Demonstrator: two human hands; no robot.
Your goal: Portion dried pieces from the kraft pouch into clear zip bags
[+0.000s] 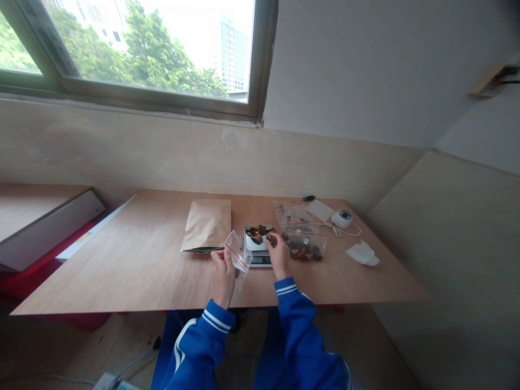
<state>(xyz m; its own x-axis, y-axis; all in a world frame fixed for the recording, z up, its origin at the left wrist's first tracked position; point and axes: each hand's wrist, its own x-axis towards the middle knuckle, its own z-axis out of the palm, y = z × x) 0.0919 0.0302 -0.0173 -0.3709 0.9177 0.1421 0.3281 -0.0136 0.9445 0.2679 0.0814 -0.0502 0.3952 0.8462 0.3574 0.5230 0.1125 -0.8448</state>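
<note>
My left hand (222, 273) is closed on the edge of a clear zip bag (240, 254) with a red seal line; a little dark matter shows low in it. Beside the bag stands a small kitchen scale (255, 247), its display at the front. Several dark brown, dried-looking slices (257, 234) lie on its platform; their exact kind I cannot tell. My right hand (278, 253) is over the platform's right side, thumb and fingers pinching a dark brown slice (272, 240). The bag's mouth is turned toward the scale.
A brown paper pouch (209, 223) lies left of the scale. To the right are filled zip bags (307, 248), a white card (320, 209), a white round device (342, 218) with a cable, and crumpled white tissue (363, 253). A green-black pen-like object (309, 198) lies behind.
</note>
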